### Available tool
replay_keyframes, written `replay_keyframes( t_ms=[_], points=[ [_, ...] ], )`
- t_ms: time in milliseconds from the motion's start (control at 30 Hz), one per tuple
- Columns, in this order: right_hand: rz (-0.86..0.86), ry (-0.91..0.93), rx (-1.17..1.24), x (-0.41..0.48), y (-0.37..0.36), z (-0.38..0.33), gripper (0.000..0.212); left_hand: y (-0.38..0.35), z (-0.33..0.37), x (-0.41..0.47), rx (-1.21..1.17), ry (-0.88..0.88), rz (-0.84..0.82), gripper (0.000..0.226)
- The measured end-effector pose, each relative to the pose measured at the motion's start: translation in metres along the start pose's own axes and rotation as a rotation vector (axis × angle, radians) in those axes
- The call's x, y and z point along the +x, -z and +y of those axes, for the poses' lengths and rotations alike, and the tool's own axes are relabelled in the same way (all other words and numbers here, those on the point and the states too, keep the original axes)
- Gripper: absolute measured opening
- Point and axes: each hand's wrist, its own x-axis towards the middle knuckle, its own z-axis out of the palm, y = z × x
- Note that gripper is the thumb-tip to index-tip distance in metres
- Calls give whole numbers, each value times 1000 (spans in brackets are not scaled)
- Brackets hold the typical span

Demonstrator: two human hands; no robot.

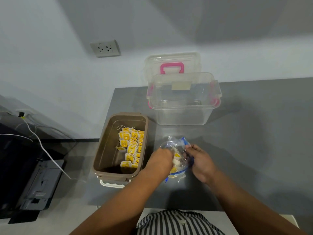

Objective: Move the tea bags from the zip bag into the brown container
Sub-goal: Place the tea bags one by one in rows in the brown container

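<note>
Many yellow-tagged paper tea bags [132,145] lie in the open brown plastic container [101,150] at the left edge of the grey table [237,150], a few more in the clear blue-sealed zip bag [175,144] just beside it, its mouth pinched by the right hand [199,160], the left hand [160,159] reaching inside, grip hidden.

Zip bag [171,141] just right of brown container [104,150]: left hand [160,161] in its mouth, right hand [200,160] gripping its edge. Tea bags [132,148] inside container.
</note>
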Motion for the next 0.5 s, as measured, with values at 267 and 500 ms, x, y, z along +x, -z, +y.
replay_keyframes(
  t_ms=[267, 500],
  points=[
    [-58, 9, -91, -3, 5, 5, 11, -2, 3, 1, 119, 29, -107, 31],
    [-25, 16, -105, -5, 2, 3, 13, 3, -8, -6, -38, 13, -18, 22]
  ],
)
